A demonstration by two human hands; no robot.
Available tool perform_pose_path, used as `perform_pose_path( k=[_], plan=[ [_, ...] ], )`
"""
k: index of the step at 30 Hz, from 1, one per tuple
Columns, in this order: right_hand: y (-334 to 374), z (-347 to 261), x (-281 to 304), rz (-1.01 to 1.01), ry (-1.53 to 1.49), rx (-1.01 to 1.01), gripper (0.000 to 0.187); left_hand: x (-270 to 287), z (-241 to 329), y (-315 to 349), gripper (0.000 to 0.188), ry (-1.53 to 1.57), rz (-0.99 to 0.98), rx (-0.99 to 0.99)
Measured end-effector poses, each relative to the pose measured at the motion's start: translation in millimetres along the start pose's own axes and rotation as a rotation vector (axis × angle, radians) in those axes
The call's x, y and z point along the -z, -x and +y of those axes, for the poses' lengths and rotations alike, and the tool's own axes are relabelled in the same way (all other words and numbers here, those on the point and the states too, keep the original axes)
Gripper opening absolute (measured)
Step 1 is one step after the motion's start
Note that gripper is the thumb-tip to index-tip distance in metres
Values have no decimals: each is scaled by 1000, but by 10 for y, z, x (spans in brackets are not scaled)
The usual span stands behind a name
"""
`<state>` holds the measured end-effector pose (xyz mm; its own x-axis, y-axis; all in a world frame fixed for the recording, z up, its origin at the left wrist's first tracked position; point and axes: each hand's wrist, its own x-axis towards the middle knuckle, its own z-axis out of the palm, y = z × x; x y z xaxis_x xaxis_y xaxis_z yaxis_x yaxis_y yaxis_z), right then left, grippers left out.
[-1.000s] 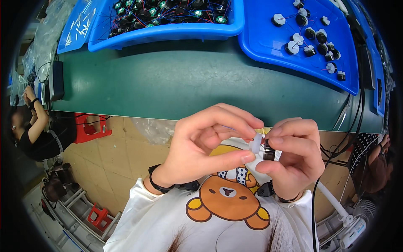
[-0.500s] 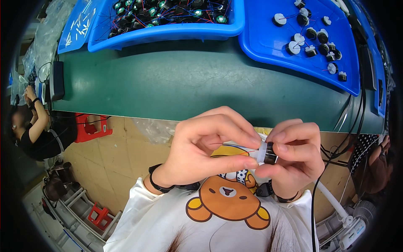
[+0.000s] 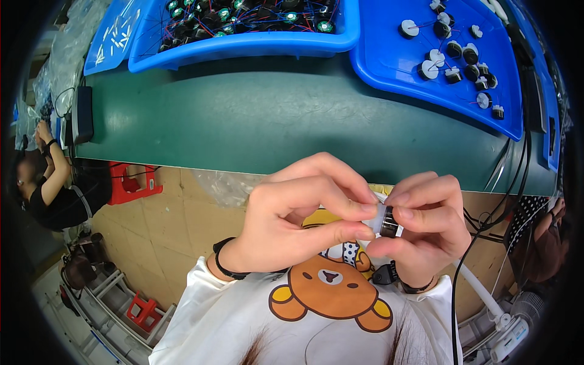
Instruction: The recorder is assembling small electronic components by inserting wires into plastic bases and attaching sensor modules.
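In front of my chest, near the table edge, I hold a small black cylinder with a white cap [image 3: 388, 222] sideways between both hands. My left hand [image 3: 292, 213] pinches the white cap between thumb and fingertips. The black end sits in the closed thumb and fingers of my right hand [image 3: 431, 225]. Its thin wires are hidden behind my left fingers. Similar black parts with white caps [image 3: 453, 75] lie scattered in the blue tray [image 3: 401, 100] at the far right.
On the green table [image 3: 243, 115] stands a deep blue bin [image 3: 243, 47] with many black parts with green ends and red and blue wires. A blue tray with small white pieces [image 3: 115, 36] is at its left. Cables [image 3: 511, 188] hang at right. A person [image 3: 55, 176] sits at far left.
My left thumb and fingertips have come closer together around the white cap. The wires that showed beside it are now covered. My right hand keeps its hold, almost unmoved.
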<state>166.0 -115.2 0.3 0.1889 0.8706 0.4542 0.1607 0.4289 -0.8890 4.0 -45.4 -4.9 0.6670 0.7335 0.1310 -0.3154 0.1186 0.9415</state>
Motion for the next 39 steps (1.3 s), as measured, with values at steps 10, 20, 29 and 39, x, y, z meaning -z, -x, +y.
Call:
perform_pose_path(
  k=[10, 20, 29, 39],
  plan=[
    [-12, 44, -25, 0, -62, 31, 37, -5, 31, -4, 14, 3, 4, -10],
    [52, 44, -63, 74, -24, 51, 39, -9, -52, -12, 15, -17, -14, -59],
    [-86, 52, -3, -99, 195, 39, 55, -168, -102, -9, 37, 289, 159, 47],
    [-172, 44, 91, -243, 248, 15, 52, -151, -102, 10, 38, 345, 179, 124]
  ],
)
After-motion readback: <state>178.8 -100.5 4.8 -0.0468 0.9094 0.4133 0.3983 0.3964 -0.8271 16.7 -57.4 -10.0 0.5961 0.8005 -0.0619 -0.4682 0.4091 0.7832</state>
